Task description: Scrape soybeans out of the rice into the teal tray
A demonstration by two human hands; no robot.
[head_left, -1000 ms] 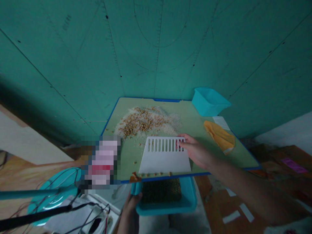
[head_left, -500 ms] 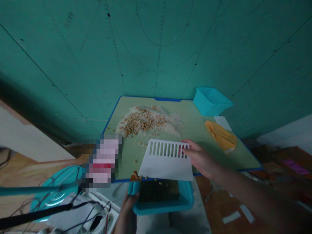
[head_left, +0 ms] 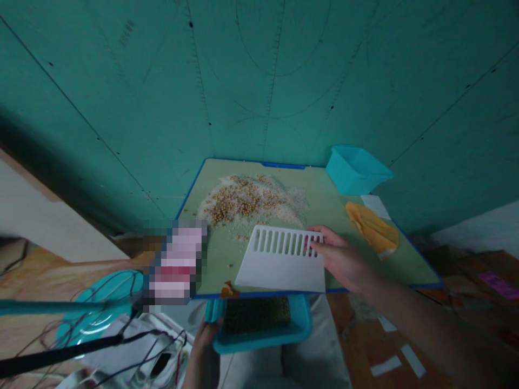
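The right hand (head_left: pixel 338 256) grips the scraper (head_left: pixel 281 270), which extends to its left, while the left hand (head_left: pixel 206 346) holds the tray (head_left: pixel 261 344) at its right, best steadied close under the near edge of the counter (head_left: pixel 320 197) so nothing slips between.

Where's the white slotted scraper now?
Head view: the white slotted scraper is in the right hand, at the near table edge, between bean pile and lower turquoise tub.

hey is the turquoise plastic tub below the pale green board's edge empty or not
Not empty: small dark grains lie inside the turquoise plastic tub; how deep, I cannot tell.
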